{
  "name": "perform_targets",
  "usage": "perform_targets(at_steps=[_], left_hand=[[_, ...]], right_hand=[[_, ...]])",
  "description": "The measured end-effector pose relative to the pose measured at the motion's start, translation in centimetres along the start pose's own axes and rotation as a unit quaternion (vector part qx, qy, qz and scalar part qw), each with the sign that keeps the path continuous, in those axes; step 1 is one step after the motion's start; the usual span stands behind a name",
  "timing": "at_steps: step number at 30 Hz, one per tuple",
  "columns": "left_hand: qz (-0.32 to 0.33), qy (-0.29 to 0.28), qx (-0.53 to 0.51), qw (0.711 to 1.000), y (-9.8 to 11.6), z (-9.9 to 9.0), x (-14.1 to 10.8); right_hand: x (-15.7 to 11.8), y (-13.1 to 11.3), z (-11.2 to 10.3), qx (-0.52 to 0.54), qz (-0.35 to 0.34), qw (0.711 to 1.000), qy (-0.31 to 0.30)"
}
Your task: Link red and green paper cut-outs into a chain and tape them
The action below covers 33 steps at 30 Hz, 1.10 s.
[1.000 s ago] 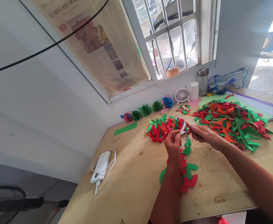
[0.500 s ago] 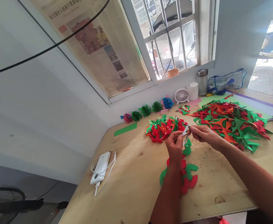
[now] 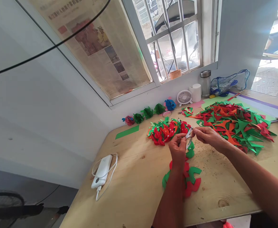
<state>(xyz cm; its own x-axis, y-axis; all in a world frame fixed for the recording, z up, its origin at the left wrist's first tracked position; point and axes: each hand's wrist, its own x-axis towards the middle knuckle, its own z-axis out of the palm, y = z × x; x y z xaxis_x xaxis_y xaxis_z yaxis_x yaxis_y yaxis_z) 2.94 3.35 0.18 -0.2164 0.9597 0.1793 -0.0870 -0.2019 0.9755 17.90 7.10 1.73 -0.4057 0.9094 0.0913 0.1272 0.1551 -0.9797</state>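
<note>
White tape [image 3: 188,133] is clamped by the fingers of the left hand [image 3: 177,147], while the right hand [image 3: 205,135] has fingers closed on a thin dark tool [image 3: 191,128] beside it.

The left hand [image 3: 177,145] holds white tape [image 3: 188,133]; the right hand [image 3: 203,135] grips a slim dark tool [image 3: 191,128] beside it, near red and green cutouts [image 3: 195,185] on the table [image 3: 134,193].

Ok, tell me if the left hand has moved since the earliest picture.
Yes, slightly: the left hand has shifted rightward, a little farther from the white power bank.
</note>
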Motion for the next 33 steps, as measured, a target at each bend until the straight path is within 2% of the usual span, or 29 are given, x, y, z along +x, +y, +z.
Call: perform_targets(at_steps=[9, 22, 33], left_hand=[[-0.01, 0.003, -0.026, 1.0, 0.2, 0.2, -0.1], [0.002, 0.008, -0.003, 1.0, 0.3, 0.1, 0.0], [-0.011, 0.009, -0.048, 0.999, 0.8, -0.1, -0.1]], right_hand=[[0.0, -0.2, -0.1, -0.05, -0.001, 0.998, 0.033], [-0.3, -1.2, 0.1, -0.116, -0.025, 0.988, 0.1], [-0.2, -0.7, 0.3, -0.144, -0.055, 0.986, 0.057]])
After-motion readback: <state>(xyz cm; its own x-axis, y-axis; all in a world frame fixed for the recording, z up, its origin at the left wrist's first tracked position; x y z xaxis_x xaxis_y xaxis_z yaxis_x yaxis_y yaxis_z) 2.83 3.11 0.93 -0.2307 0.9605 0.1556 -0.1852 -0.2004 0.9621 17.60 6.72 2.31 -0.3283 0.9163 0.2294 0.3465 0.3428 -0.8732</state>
